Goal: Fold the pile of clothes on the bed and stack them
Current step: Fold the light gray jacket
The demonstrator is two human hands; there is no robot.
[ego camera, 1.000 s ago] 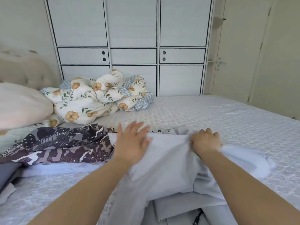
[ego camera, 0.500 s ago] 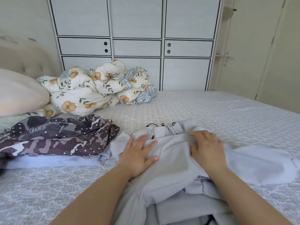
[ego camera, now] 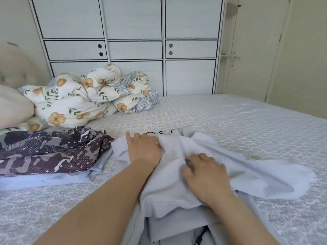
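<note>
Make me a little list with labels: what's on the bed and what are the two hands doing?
bed: pale patterned cover
garment being folded: light grey garment, spread in front of the person
left hand: resting on the garment's left part, fingers bent into the fabric
right hand: pressing on the garment's middle, fingers curled
stack at left: camouflage-print garment lying on a pale blue one
far left: floral duvet, bunched up; cream pillow
behind the bed: white wardrobe

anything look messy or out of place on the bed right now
Nothing damaged or spilled. The floral duvet lies bunched in a heap near the headboard, and the white garment under both hands is still rumpled, one part trailing out to the right across the bed.
</note>
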